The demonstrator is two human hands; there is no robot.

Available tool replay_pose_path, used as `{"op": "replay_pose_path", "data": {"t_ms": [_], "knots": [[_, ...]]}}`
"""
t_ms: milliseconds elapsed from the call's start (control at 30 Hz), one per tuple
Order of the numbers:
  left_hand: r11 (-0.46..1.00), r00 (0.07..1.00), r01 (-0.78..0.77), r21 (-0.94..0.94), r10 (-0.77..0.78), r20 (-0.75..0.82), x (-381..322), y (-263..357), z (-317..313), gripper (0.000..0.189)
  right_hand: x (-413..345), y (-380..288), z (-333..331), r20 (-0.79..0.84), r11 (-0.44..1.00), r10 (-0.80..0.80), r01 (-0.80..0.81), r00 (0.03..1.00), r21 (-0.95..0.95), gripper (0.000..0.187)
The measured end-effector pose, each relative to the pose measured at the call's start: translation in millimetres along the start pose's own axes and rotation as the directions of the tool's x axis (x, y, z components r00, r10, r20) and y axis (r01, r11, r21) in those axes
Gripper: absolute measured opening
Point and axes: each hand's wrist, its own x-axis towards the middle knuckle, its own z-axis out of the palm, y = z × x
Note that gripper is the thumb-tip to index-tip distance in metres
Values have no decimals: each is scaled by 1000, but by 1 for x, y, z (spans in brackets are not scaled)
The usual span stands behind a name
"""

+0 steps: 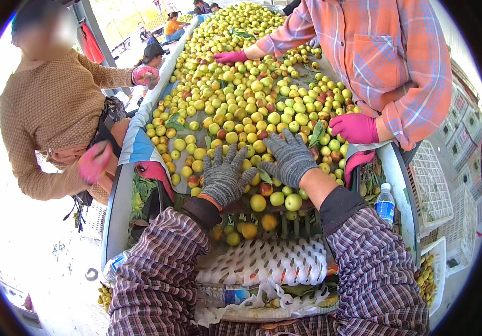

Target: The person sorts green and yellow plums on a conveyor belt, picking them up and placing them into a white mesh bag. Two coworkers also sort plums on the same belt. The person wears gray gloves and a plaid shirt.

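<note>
A sloping sorting table is covered with small round yellow-green fruits, like jujubes (241, 113), some with red-brown patches. My left hand (224, 176), in a grey knit glove, lies palm down on the fruits with its fingers spread. To its right, my right hand (290, 158), gloved the same way, rests on the fruits, fingers apart, a green leaf (265, 176) beside its thumb. Just below my hands, several fruits lie over a slotted metal grate (295, 224). White foam netting (266, 262) covers the near edge, close to my forearms.
At the right stands a person in a plaid shirt (375, 63), pink-gloved hands on the fruits. Another person in a brown sweater (56, 113) is at the left. A water bottle (385, 203) stands in the right side trough. White plastic crates (432, 185) are stacked beyond it.
</note>
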Motion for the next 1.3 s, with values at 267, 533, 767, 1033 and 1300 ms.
{"op": "replay_pose_path", "data": {"t_ms": [267, 533, 767, 1033, 1300], "knots": [[948, 881, -28, -318, -127, -456, 79, -94, 4, 41, -6, -15, 4, -32, 968, -234, 236, 972, 83, 69], [936, 885, 322, -141, -350, -308, 164, -175, 0, 38, -3, -18, 6, -56, 974, -219, 221, 974, 52, 67], [970, 967, 225, -94, -234, -98, 200, -175, -10, 66, -2, -16, 13, -85, 974, -214, 220, 973, 62, 63], [969, 971, 235, -83, -230, 58, 203, -174, -28, 80, -1, -17, 15, -102, 973, -216, 224, 971, 64, 60], [982, 972, 168, -85, -150, 183, 214, -183, -20, 87, -3, -13, 20, -149, 963, -236, 251, 960, 94, 58]]}}
